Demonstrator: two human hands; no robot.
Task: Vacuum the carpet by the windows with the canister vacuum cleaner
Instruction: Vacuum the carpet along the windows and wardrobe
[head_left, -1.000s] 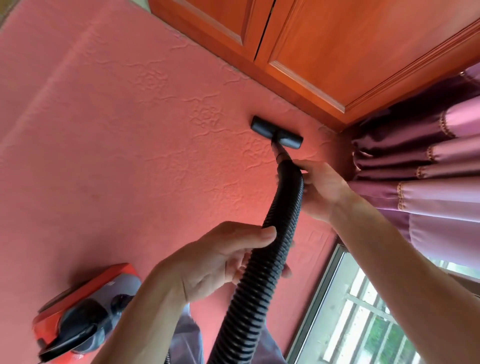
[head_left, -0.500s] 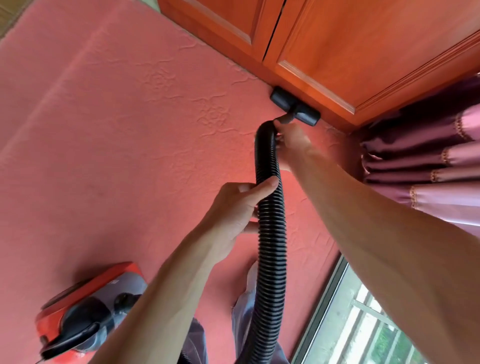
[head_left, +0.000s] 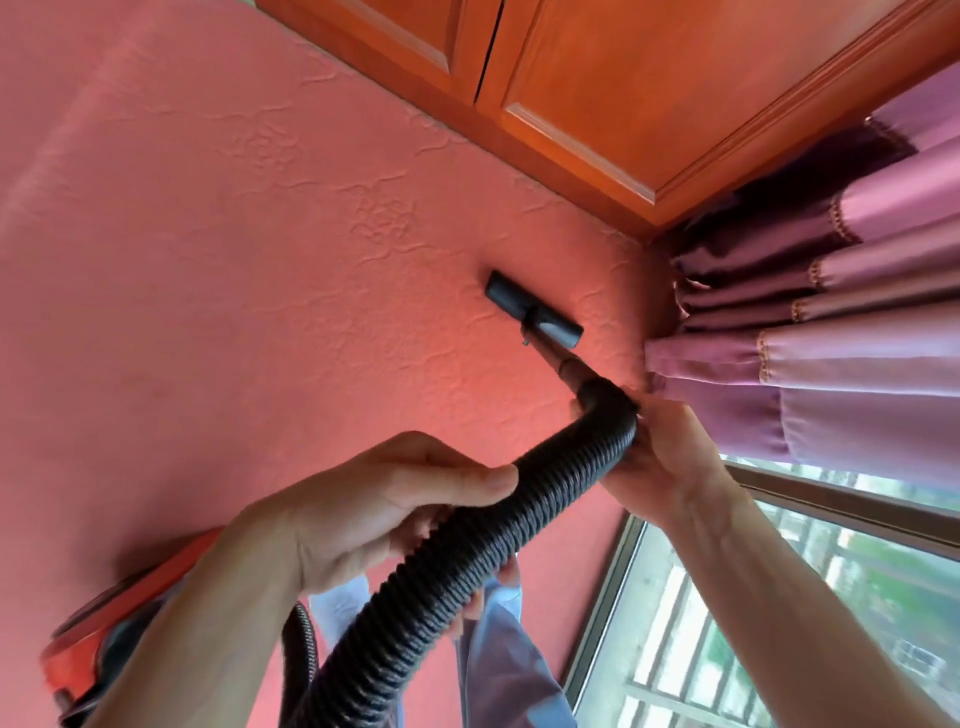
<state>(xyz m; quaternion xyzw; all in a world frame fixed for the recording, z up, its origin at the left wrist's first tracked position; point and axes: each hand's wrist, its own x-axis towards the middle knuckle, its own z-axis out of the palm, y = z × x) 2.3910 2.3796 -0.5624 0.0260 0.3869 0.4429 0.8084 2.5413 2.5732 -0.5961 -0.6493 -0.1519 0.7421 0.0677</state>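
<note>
One hose (head_left: 519, 514) in left hand (head_left: 374, 514), right hand (head_left: 670, 462); nozzle (head_left: 532, 317) seemingly on carpet (head_left: 208, 260).

**Single view.** Taken from the camera on my head, facing forward and steeply down onto the carpet (head_left: 208, 286). The wide-angle lens takes in the cabinet (head_left: 649, 78) along the top edge and the window (head_left: 727, 623) at lower right. My left hand (head_left: 374, 519) and right hand (head_left: 670, 457), both gripping the hose (head_left: 561, 478), lie nearest the lens and fill the lower half; the nozzle (head_left: 535, 317) sits farther out, mid-frame.
</note>
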